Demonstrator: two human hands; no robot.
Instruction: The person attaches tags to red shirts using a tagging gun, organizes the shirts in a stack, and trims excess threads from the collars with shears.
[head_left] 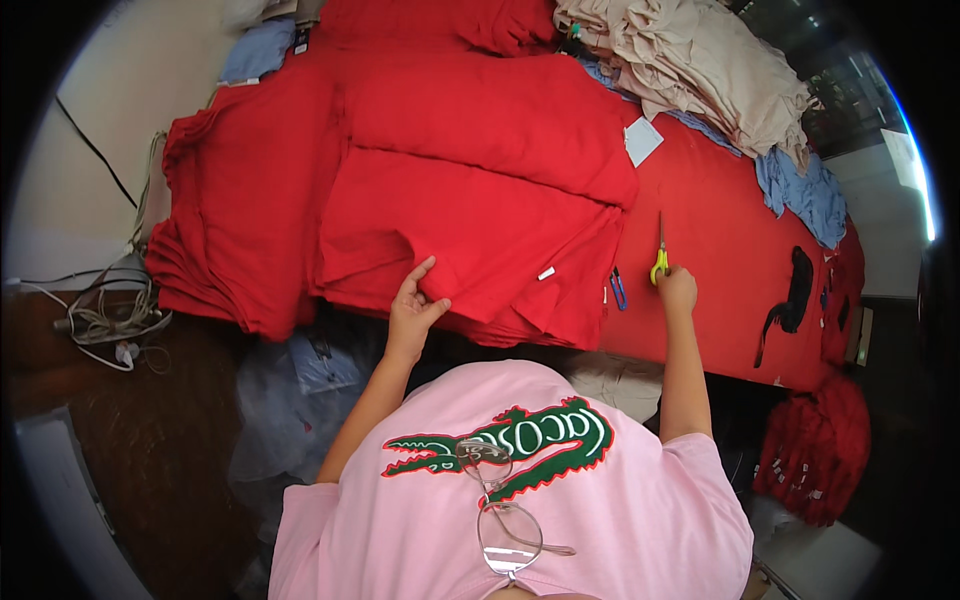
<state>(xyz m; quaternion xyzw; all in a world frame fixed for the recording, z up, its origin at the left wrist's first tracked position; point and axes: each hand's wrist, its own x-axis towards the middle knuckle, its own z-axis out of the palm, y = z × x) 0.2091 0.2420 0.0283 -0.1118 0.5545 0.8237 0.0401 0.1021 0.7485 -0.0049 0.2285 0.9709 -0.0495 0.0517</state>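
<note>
Red folded garments (pixel 480 130) lie stacked in front of me on a red-covered table. My left hand (pixel 411 315) rests at the near edge of the top red piece, thumb and forefinger spread apart on the cloth. A small white label (pixel 546 273) shows on that cloth, to the right of the hand. Farther right, my right hand (pixel 678 290) has its fingers closed around the handle of yellow-handled scissors (pixel 660 263). Their blades point away from me, over the table. Between the red pile and the scissors lies a blue cutter (pixel 619 289).
A beige cloth pile (pixel 700 60) and blue cloth (pixel 800 195) stand at the far right. A white card (pixel 643 141) lies beside the red pile. A black strap-like item (pixel 792 300) is near the right table edge. Tangled cables (pixel 115 315) hang at left.
</note>
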